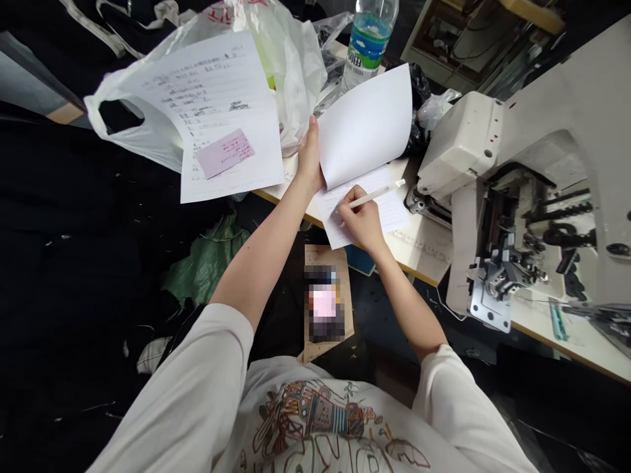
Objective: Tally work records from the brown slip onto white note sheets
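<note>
Nearest was the person's printed white tee [315, 414], sleeves on both arms, w/ a kraft paper envelope [328, 299] just below the paper pad [362, 210], a blurred item on it that couldn't be made out. R hand [362, 220] was curled shut round a slim white pen [377, 196], held near the tip, tip hidden by the fingers, resting on the pad's lower sheet. L hand [309, 157] stood upright, fingers together, against the pad's left side, by the lifted sheets [365, 121]; partly open, can't tell if it actually pinched them. Handling-wise the pad looked light and soft, sheets floppy and prone to curling, so prob best taken by an edge or from underneath w/ the curled sheets kept back; pen looked light, stiff, easy to hold at the barrel. Pad sat on a pale work table [419, 246] near its front edge; right of the pad was a cream industrial sewing machine [493, 217], very close. Left of the pad, just beside it, lay a printed form [221, 112] w/ a pink slip [225, 153] on it, both on a white plastic bag [290, 79]. Beyond the pad stood a plastic water bottle [367, 43], blue label. Far left of the pad, dark fabric [73, 263] and a green sack [207, 259] lay lower down.
</note>
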{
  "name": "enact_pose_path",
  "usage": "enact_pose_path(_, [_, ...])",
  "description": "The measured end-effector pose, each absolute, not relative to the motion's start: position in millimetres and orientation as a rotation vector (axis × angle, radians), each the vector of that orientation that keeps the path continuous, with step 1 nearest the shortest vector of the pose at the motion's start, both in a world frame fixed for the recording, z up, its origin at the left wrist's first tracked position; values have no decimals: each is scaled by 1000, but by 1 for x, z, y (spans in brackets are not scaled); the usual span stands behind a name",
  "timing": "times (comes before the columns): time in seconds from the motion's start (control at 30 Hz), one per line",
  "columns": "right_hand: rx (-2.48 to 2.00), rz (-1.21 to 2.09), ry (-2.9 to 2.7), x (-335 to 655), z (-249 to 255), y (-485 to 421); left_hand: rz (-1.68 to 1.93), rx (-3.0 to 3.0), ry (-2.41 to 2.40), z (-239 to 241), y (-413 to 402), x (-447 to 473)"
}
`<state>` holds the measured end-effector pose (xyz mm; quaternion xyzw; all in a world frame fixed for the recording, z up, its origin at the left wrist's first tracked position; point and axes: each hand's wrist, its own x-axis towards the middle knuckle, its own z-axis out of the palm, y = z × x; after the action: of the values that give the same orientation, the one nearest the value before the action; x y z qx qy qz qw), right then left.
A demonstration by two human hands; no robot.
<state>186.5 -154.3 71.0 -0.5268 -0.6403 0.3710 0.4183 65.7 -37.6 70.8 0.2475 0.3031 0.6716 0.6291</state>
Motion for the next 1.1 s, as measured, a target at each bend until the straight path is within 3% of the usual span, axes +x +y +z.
enact_pose_path(1.1, [-1485,695,-1658,184,73,-156,1554,507,624,78,-44,66])
